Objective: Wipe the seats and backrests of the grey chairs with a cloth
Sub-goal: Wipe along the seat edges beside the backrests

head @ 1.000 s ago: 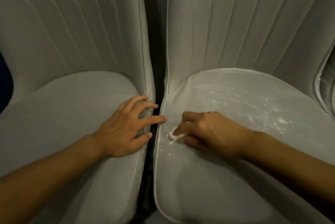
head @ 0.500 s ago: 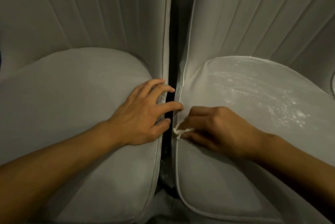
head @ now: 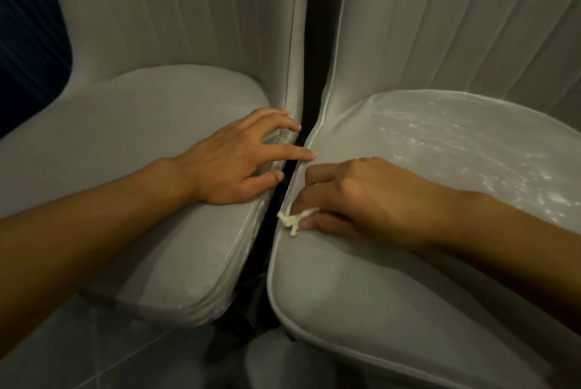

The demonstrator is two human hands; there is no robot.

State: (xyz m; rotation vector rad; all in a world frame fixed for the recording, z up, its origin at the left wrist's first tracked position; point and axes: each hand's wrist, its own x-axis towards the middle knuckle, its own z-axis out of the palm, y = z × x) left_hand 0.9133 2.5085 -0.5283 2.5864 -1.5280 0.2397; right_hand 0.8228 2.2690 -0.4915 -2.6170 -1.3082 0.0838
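Two grey upholstered chairs stand side by side, with a dark narrow gap between them. My left hand (head: 234,162) lies flat on the right edge of the left chair's seat (head: 135,143), fingers spread, one fingertip reaching across the gap. My right hand (head: 355,196) is closed on a small white cloth (head: 295,218), pressing it on the left rim of the right chair's seat (head: 393,294). Only a crumpled end of the cloth shows under my fingers. White specks and streaks cover the far part of the right seat (head: 471,143). Ribbed backrests (head: 188,11) rise behind both seats.
Grey floor tiles (head: 94,354) show below the front edges of the seats. A dark blue surface (head: 28,42) fills the upper left corner beside the left chair. The dark gap (head: 309,89) runs between the backrests down to the floor.
My right hand has slid the cloth nearer along the right seat's left rim. The view has tilted down, so the seats' front edges and the floor now show. My left hand stays put.
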